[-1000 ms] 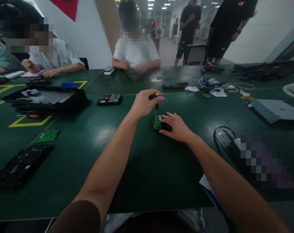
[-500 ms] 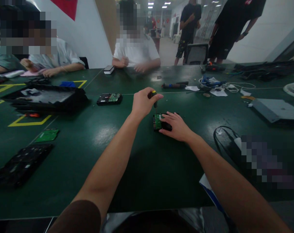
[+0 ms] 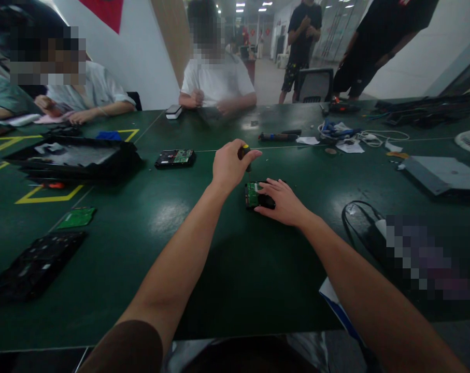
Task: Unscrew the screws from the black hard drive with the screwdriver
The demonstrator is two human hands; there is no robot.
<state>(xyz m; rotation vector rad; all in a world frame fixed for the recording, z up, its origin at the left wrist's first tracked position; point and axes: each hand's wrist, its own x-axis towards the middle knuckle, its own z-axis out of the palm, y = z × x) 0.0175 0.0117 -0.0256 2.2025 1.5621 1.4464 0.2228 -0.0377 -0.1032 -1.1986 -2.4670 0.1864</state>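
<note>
My left hand (image 3: 230,165) is closed round the dark, yellow-topped handle of a screwdriver (image 3: 246,151). The screwdriver stands upright over the left part of a hard drive (image 3: 252,195), whose green circuit board faces up. Its thin shaft reaches down toward the board; whether the tip sits in a screw is too small to tell. From the right, my right hand (image 3: 279,202) grips the drive against the table, fingers over its top and thumb along the near edge. That hand hides the drive's right half.
Another hard drive (image 3: 175,158) lies to the left. Beyond it is a black tray (image 3: 73,155). A green circuit board (image 3: 77,217) and a black frame (image 3: 36,264) lie nearer. On the right are a metal box (image 3: 444,173) and cables (image 3: 382,137). A person (image 3: 219,83) sits opposite.
My left hand has shifted very slightly on the screwdriver. My right hand and the hard drive stay in place. A standing person at the back right leans further over.
</note>
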